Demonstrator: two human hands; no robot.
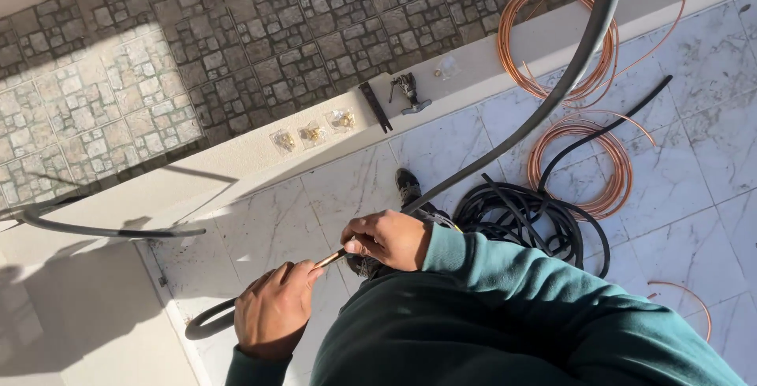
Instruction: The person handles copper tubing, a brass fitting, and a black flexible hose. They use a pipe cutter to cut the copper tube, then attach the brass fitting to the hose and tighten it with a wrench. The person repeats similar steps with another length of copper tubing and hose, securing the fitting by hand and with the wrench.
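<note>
- Nearest the camera, at 6 o'clock, a dark green sleeve (pixel 505 315) covers the person's right arm and chest.
- Right hand (pixel 388 239): fingers curled shut around the grey insulated hose (pixel 552 94) at the point where a bare copper tube (pixel 331 257) emerges from its end. The hose rises from this fist toward 1 o'clock and leaves the top edge.
- Left hand (pixel 276 307): closed in a fist at 7 o'clock, thumb and fingers pinching the free end of the copper tube. A dark hose loop (pixel 206 324) passes under this hand toward 8 o'clock.
- The two hands are near each other, joined only by the short exposed copper length.
- Black hose coil (pixel 524 220) lies on the marble floor (pixel 710 63) just beyond the right wrist, at 3 o'clock.
- Two copper tubing coils (pixel 595 165) lie past it at 1 to 2 o'clock, one leaning over the white ledge (pixel 236 157).
- On the ledge at 12 o'clock: three small bags of brass fittings (pixel 313 134), a black bar (pixel 376 107), and a metal clamp tool (pixel 408 90).
</note>
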